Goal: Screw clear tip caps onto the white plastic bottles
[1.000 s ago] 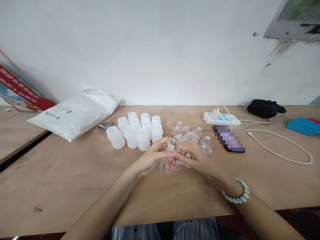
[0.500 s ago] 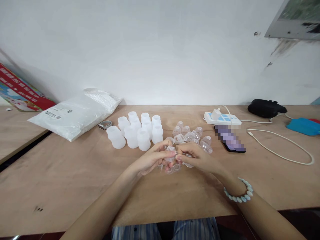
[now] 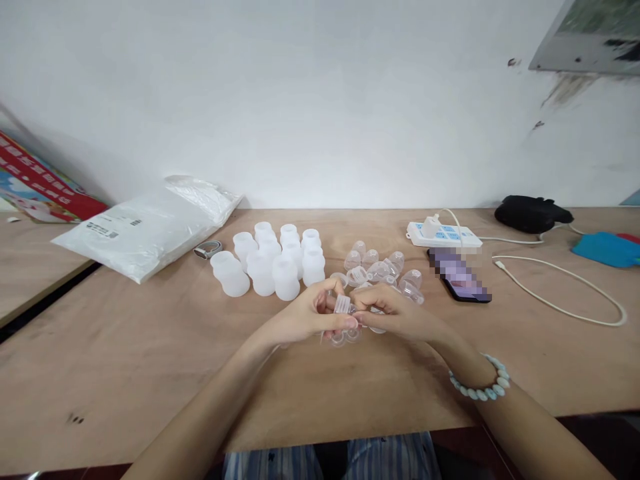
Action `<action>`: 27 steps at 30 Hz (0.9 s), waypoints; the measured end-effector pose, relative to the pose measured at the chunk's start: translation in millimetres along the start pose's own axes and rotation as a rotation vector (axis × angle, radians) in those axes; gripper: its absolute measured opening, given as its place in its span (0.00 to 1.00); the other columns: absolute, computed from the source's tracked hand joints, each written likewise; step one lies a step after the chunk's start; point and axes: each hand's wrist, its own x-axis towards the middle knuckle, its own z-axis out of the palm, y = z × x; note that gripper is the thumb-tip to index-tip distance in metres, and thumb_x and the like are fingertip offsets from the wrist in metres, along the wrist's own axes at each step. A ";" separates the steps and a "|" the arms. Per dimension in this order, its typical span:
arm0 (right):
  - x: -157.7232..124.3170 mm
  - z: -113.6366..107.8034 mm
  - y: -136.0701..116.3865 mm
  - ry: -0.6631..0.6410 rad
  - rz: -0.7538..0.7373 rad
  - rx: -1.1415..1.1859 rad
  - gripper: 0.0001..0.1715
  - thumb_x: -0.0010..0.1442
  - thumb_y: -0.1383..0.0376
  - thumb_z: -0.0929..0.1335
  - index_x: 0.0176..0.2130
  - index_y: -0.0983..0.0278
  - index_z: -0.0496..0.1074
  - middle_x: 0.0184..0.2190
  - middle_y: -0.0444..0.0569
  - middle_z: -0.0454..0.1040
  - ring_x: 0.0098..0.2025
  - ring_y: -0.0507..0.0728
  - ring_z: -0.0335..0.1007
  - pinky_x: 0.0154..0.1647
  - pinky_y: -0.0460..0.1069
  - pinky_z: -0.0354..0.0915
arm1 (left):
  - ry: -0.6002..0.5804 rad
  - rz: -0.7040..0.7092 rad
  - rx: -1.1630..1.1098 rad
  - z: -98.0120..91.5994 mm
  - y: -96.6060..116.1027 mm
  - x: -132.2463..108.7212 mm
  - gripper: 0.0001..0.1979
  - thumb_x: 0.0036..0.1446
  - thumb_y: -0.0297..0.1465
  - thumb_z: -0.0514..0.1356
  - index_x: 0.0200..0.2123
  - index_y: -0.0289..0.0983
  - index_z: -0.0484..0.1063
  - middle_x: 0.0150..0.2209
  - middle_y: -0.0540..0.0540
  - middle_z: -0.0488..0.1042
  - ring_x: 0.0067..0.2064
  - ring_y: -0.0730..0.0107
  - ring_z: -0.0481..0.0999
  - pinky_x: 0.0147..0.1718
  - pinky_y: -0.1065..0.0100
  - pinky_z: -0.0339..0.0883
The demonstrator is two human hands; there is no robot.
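Note:
My left hand [image 3: 305,317] and my right hand [image 3: 395,315] meet over the middle of the wooden table [image 3: 150,360]. Between their fingertips is a small clear plastic piece [image 3: 343,305], pinched from both sides. Right behind and under my hands lies a pile of clear plastic caps [image 3: 383,273]. Several frosted white silicone cups [image 3: 273,263] stand in a cluster further back to the left. A bead bracelet [image 3: 483,387] is on my right wrist.
A white plastic bag [image 3: 145,227] lies at the back left, a small metal ring [image 3: 209,249] beside it. At the right are a phone [image 3: 459,279], a power strip [image 3: 443,235], a looping white cable [image 3: 565,303], a black object [image 3: 531,213] and a blue thing [image 3: 607,249].
My hands stay together over the pile; the fingers have shifted a little and the clear piece is turned slightly between them.

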 end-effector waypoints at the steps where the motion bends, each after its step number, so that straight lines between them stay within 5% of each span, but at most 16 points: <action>1: 0.1 0.3 0.4 0.015 -0.001 0.002 0.28 0.69 0.53 0.63 0.22 0.62 0.56 0.21 0.39 0.55 0.25 0.52 0.50 0.26 0.47 0.50 | 0.012 0.005 -0.007 0.4 0.0 0.1 0.17 0.54 0.35 0.67 0.34 0.39 0.60 0.27 0.53 0.72 0.24 0.78 0.68 0.20 0.77 0.62; 12: 0.5 11.0 2.6 0.314 -0.076 -0.197 0.21 0.68 0.59 0.64 0.25 0.61 0.58 0.24 0.42 0.62 0.27 0.54 0.57 0.28 0.48 0.53 | 0.338 0.152 0.032 13.9 -2.0 2.6 0.23 0.48 0.35 0.72 0.34 0.39 0.57 0.32 0.49 0.75 0.31 0.71 0.75 0.29 0.71 0.66; 20: 0.5 12.7 4.1 0.329 -0.139 -0.224 0.20 0.67 0.64 0.66 0.25 0.62 0.56 0.23 0.41 0.60 0.26 0.52 0.56 0.28 0.48 0.53 | 0.243 0.157 -0.033 11.3 -2.2 3.4 0.23 0.48 0.34 0.73 0.35 0.38 0.59 0.34 0.48 0.76 0.34 0.69 0.76 0.31 0.71 0.69; 24: -2.0 9.0 -1.2 0.301 -0.201 -0.183 0.16 0.66 0.64 0.68 0.28 0.62 0.60 0.26 0.42 0.64 0.28 0.53 0.60 0.31 0.48 0.56 | 0.139 0.116 -0.142 5.7 -0.8 2.6 0.22 0.52 0.43 0.69 0.39 0.37 0.65 0.32 0.47 0.76 0.28 0.71 0.75 0.27 0.71 0.70; 27: -3.3 8.5 -1.8 0.427 -0.220 -0.222 0.12 0.63 0.61 0.71 0.36 0.61 0.64 0.31 0.43 0.67 0.32 0.54 0.63 0.34 0.49 0.59 | 0.173 0.126 -0.226 5.5 -1.2 1.4 0.24 0.55 0.51 0.64 0.39 0.34 0.71 0.34 0.44 0.75 0.31 0.69 0.74 0.26 0.70 0.70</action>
